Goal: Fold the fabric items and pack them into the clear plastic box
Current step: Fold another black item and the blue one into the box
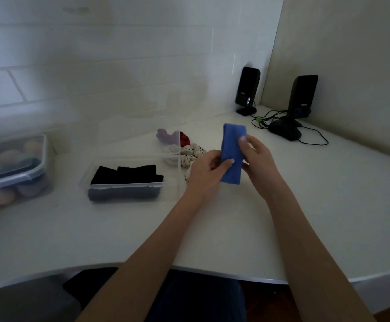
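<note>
White table [305, 217] fills most of the room's corner, and everything sits on it or is held above it. Two bare arms reach over the near edge of the table toward its middle. Next in size is the clear plastic box [129, 182], standing open on the table, left of the hands, with black folded cloth [126, 174] lying flat inside it. A second clear tub [10, 168] stands near the table's left edge, shut with a lid and full of soft round things in pale colours. Two black speakers stand at the far right corner of the table, one [247, 90] close to the white wall and one [302, 98] further right, with thin dark wires [314, 135] trailing on the table between and in front of them. Above the middle of the table, the blue cloth [232, 154] is folded into a long strip and held upright. The left hand [209, 173] pinches its lower part, thumb pressed on the front. The right hand [256, 152] grips its right side higher up, a fingertip on the front. A white speckled cloth [192, 153] lies crumpled on the table just behind the left hand. Further back are a small purple cloth [166, 135], seen through the box's wall, and a tiny red one [184, 139].
</note>
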Tool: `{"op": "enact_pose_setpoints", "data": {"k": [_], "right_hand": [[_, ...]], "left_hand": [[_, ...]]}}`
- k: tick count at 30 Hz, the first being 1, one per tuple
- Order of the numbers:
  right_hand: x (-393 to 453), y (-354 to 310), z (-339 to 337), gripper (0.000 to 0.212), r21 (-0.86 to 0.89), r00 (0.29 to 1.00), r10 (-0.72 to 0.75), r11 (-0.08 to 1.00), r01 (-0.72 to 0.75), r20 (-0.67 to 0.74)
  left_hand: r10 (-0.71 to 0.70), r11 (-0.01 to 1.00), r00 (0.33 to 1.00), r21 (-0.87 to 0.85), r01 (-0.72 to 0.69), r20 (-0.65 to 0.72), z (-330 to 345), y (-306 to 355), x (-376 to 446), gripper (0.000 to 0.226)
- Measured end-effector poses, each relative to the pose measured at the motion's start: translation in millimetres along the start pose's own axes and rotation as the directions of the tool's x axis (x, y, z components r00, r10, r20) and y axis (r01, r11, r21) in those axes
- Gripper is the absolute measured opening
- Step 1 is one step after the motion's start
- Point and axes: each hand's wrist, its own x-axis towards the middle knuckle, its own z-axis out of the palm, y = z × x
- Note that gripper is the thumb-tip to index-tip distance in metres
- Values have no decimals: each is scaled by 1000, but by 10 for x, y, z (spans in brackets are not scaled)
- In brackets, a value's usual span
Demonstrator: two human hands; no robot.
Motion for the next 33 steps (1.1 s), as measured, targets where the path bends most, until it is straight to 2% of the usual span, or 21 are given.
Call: {"op": "enact_pose_setpoints", "data": {"k": [2,3,5,6,7,9,11,12,13,14,15,18,21,26,30,33], "right_hand": [[-23,3,11,19,-33,998,-31,999,33,60],[-26,-2,11,11,-47,997,-58,997,61,50],[-29,-22,-12,6,-64,995,-96,993,96,9],[-34,-38,-27,7,-32,994,-113,993,113,-3],[-42,-55,-38,9,20,990,-139,990,140,-12],[-52,-80,-50,15,43,978,-205,978,206,-29],[-68,-92,-31,19,-43,968,-250,967,249,3],[-79,-99,-16,20,-68,966,-257,964,259,34],[-88,-104,-1,21,-73,964,-256,963,260,66],[-99,-110,10,22,-75,962,-252,963,260,104],[-112,-119,20,22,-85,956,-249,961,264,152],[-153,-144,57,19,-121,931,-209,959,255,299],[-148,-127,60,12,-140,929,-202,957,255,311],[-129,-120,42,12,-165,961,-192,960,226,201],[-109,-93,21,10,-202,976,-217,955,217,21],[-96,-90,-8,11,-251,973,-231,943,220,-13]], "left_hand": [[63,997,996,45,-61,-62,23,-15,-19,16],[137,985,983,120,-123,-122,31,-21,-30,16],[379,890,892,361,-278,-247,34,-34,-57,32],[469,834,848,439,-334,-247,32,-49,-70,34],[498,814,840,452,-366,-217,24,-64,-77,32],[371,896,916,318,-310,-154,37,-38,-108,30],[88,994,991,71,-81,-100,62,47,-128,45],[-88,992,995,-91,83,-51,69,99,-119,53],[-247,936,969,-252,244,21,61,133,-86,60],[-345,847,933,-393,357,104,42,143,-44,64],[-383,764,910,-499,410,161,22,128,-3,65],[-394,589,903,-706,392,173,-27,87,44,47],[-386,523,909,-773,359,161,-51,82,49,35],[-331,516,914,-767,383,234,-41,112,41,34],[-255,509,899,-742,437,355,-10,126,4,33],[-220,536,895,-718,444,389,-6,122,-8,30]]}}
